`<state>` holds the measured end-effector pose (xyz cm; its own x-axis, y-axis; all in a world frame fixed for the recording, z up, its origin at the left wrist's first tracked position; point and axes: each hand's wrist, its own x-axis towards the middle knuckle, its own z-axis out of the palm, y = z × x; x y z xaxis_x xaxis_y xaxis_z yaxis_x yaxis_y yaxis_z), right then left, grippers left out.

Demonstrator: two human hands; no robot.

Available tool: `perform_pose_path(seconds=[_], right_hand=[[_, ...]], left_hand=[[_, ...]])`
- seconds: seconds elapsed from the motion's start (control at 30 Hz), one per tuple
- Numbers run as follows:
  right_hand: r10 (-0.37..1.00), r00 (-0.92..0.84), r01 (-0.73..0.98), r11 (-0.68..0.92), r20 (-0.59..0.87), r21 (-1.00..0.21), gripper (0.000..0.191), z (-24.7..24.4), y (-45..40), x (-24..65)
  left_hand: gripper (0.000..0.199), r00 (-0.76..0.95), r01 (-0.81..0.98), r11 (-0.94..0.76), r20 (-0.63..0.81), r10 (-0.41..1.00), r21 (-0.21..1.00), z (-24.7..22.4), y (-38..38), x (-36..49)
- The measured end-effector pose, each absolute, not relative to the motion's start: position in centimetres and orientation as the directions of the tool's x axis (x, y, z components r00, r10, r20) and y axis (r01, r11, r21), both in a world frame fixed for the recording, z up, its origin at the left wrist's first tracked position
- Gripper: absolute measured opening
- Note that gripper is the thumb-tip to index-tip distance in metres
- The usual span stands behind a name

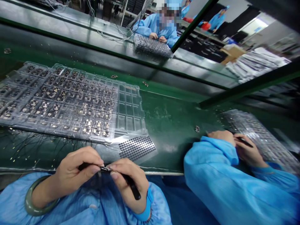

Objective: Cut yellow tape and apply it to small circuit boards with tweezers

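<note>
Between the thumb and fingertips of my left hand (78, 170) is a small circuit board (105, 169), held just in front of the table edge. My right hand (130, 179) is closed around a slim black hand tool (134, 189) with a rounded end; its working tip is hidden by my fingers, which meet the board. A dark piece shows under my left fingers, too covered to name. Just beyond my hands lies a sheet of small black rectangular stickers (137, 147). Clear plastic trays (128, 107) filled with small circuit boards are at the left, their right columns bare.
Thin black wires (44, 142) stick out along the trays' front edge. A co-worker's blue sleeve (211, 165) and hands are close on the right, beside another clear tray (260, 137). Loose small parts (145, 83) lie on the green table (168, 115). A green metal bar (248, 84) crosses behind.
</note>
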<state>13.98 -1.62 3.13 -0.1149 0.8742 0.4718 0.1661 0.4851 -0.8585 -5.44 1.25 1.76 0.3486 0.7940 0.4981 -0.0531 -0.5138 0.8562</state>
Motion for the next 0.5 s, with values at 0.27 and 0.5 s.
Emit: perform_pose_path(seconds=[0.27, 0.5], right_hand=[[0.843, -0.180, 0.182, 0.536, 0.508, -0.824, 0.010, 3.4, -1.7, 14.2], [0.859, 0.263, 0.013, 0.451, 0.438, -0.892, 0.040, 3.7, -1.1, 15.9]], left_hand=[[0.015, 0.353, -0.191, -0.486, 0.522, 0.776, 0.853, 1.8, 1.2, -5.2], [0.017, 0.301, -0.045, -0.606, 0.590, 0.749, 0.794, 1.8, 1.3, -5.2]])
